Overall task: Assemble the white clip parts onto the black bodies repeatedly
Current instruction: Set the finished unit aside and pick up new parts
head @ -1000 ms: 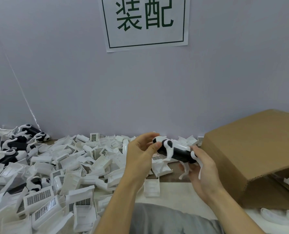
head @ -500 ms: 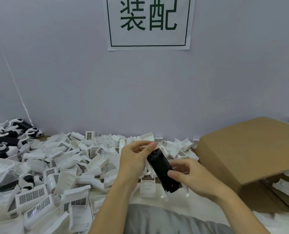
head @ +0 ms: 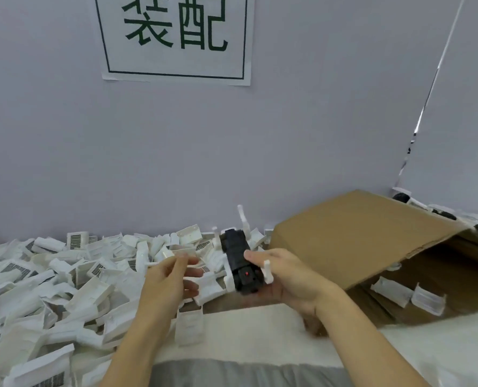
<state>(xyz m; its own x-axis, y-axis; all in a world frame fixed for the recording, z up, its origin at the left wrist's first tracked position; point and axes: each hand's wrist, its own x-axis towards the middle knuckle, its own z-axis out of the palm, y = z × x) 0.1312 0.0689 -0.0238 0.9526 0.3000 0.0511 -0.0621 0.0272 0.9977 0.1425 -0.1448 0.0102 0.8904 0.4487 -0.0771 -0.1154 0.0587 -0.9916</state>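
My right hand (head: 288, 277) grips a black body (head: 239, 261) at the middle of the view. The body points away from me, and a small red dot shows near its close end. White clip pieces (head: 267, 271) stick out along its sides, and one (head: 243, 219) rises at the far end. My left hand (head: 168, 280) hovers just left of the body without touching it. Its fingers are loosely spread over the pile of white clip parts (head: 65, 275), and it holds nothing that I can make out.
A tipped cardboard box (head: 357, 233) lies to the right with a few white parts (head: 427, 300) inside. More black-and-white pieces (head: 441, 213) sit behind it by the wall. A paper sign (head: 176, 37) hangs on the wall. White padding (head: 260, 331) lines the table's near edge.
My left hand has let go of the black body and drawn back to the left. My right hand alone now holds it, shifted right. The view has swung right and down.
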